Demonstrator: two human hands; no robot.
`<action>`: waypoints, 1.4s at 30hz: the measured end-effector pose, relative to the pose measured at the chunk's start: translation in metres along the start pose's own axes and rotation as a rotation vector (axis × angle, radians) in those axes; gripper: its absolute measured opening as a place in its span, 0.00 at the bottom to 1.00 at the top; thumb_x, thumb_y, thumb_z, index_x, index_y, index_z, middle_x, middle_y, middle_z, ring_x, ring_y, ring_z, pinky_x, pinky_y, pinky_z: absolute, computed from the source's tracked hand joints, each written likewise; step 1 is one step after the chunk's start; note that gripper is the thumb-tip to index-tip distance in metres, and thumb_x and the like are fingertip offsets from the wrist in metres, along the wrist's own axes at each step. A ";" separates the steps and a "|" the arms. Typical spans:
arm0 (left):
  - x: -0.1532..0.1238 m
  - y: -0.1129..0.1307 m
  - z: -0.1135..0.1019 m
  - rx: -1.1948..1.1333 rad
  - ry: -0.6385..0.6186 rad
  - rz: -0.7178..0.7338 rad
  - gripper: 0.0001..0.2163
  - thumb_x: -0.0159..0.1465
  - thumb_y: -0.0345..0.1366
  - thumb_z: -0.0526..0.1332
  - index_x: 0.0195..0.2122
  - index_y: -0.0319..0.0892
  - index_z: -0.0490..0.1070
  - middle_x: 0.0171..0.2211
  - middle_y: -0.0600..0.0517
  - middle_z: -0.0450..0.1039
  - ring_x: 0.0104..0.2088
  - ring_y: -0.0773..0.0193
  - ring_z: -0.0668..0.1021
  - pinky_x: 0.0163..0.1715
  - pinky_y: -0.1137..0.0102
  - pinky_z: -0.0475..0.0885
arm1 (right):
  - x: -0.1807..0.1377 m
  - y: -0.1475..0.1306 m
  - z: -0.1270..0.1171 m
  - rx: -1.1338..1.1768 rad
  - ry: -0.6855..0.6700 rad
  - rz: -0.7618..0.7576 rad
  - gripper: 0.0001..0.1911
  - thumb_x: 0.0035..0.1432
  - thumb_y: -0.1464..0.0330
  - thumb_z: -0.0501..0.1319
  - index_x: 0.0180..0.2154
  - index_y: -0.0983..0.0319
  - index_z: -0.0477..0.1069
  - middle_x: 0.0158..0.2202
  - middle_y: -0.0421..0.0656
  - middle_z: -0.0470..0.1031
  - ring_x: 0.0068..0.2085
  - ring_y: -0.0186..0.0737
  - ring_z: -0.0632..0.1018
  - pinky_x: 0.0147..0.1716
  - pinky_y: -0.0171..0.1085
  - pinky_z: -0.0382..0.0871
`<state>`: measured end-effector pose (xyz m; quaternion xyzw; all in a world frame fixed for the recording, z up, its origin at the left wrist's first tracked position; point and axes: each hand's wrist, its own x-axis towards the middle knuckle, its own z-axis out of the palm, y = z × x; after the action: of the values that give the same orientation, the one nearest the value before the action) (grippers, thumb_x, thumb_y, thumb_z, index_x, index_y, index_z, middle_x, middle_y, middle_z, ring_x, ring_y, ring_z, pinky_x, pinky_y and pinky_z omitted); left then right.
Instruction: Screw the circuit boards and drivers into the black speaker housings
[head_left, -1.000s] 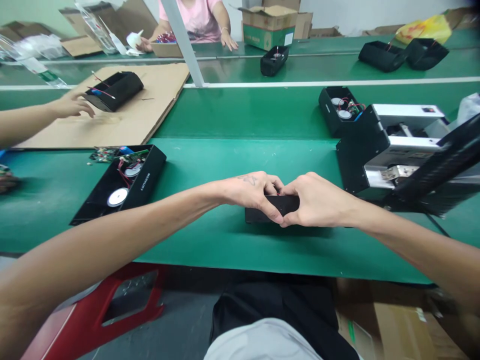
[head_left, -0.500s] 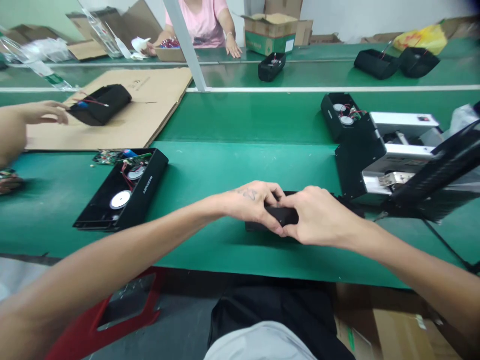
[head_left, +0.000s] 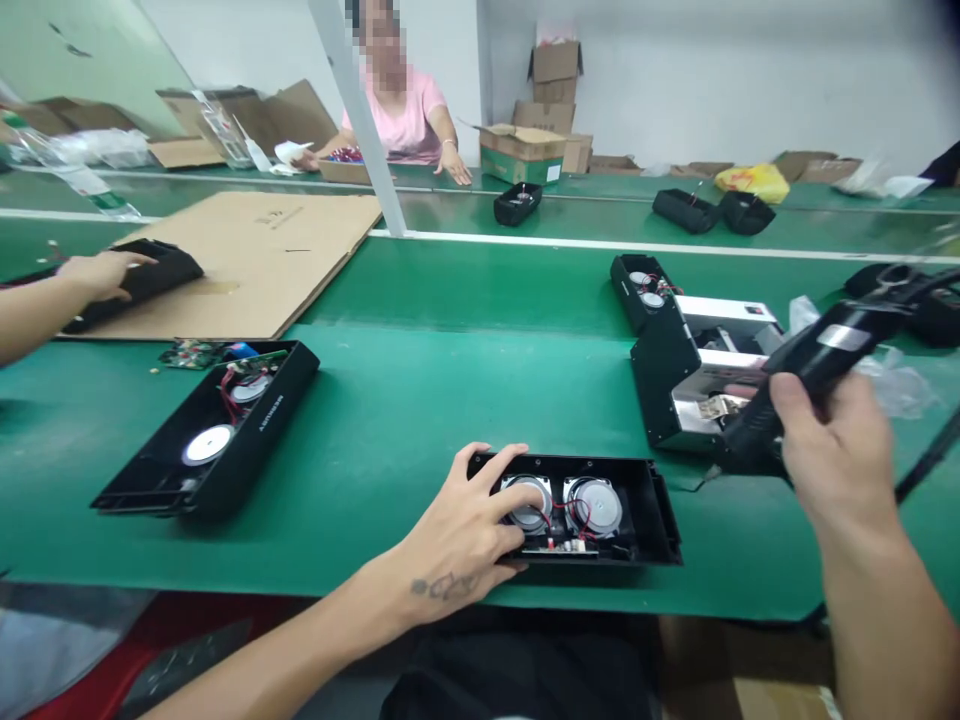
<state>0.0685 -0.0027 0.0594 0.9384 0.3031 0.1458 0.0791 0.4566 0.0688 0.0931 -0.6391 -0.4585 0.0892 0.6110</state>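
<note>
On the green bench before me lies an open black speaker housing (head_left: pixel 637 515), its two round silver speaker drivers (head_left: pixel 598 507) facing up with red wires and a small circuit board along the near side. My left hand (head_left: pixel 476 525) grips the housing's left end, fingers spread over the left driver and thumb at the near edge. Over to the right, my right hand (head_left: pixel 844 450) is wrapped round a black electric screwdriver (head_left: pixel 814 355), tilted with its lower end toward a black and silver screw feeder (head_left: pixel 660 390). The screwdriver's tip is not clearly visible.
Left of me sits another open housing (head_left: pixel 262 420) beside a loose circuit board (head_left: pixel 191 353). A co-worker's hand (head_left: pixel 101 275) rests on a black housing at the cardboard sheet (head_left: pixel 247 295). One more housing (head_left: pixel 637 290) stands behind the feeder. A person in pink sits across.
My right hand has left the housing and taken hold of the electric screwdriver. The housing now shows its open side with the drivers. The co-worker's hand and housing have shifted left.
</note>
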 end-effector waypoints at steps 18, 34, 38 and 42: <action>0.001 -0.008 0.027 -0.029 0.250 0.017 0.14 0.56 0.49 0.81 0.28 0.51 0.78 0.50 0.57 0.82 0.71 0.42 0.66 0.67 0.51 0.49 | 0.006 -0.063 -0.011 0.642 0.062 -0.129 0.18 0.53 0.66 0.78 0.41 0.57 0.71 0.19 0.29 0.68 0.17 0.31 0.67 0.21 0.33 0.65; -0.005 0.013 0.021 0.046 0.149 -0.043 0.10 0.60 0.40 0.78 0.33 0.48 0.78 0.54 0.56 0.82 0.73 0.38 0.64 0.69 0.45 0.47 | -0.021 -0.073 -0.021 0.560 -0.425 0.085 0.11 0.59 0.70 0.75 0.42 0.58 0.75 0.18 0.31 0.68 0.16 0.32 0.67 0.19 0.36 0.61; -0.001 0.012 0.018 0.027 0.134 -0.033 0.12 0.60 0.42 0.78 0.31 0.47 0.77 0.54 0.56 0.81 0.73 0.36 0.65 0.68 0.45 0.47 | -0.066 -0.101 -0.032 0.781 -0.409 0.096 0.11 0.67 0.70 0.68 0.50 0.55 0.74 0.19 0.30 0.64 0.16 0.29 0.64 0.19 0.34 0.59; 0.002 0.009 0.016 0.007 0.125 -0.027 0.12 0.60 0.42 0.78 0.30 0.46 0.77 0.54 0.56 0.81 0.72 0.37 0.65 0.68 0.45 0.48 | -0.101 -0.113 -0.023 0.837 -0.568 0.102 0.11 0.71 0.68 0.65 0.52 0.49 0.71 0.22 0.31 0.64 0.19 0.31 0.67 0.21 0.35 0.62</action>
<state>0.0801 -0.0101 0.0467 0.9235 0.3207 0.2022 0.0588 0.3617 -0.0365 0.1509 -0.3113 -0.4999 0.4653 0.6608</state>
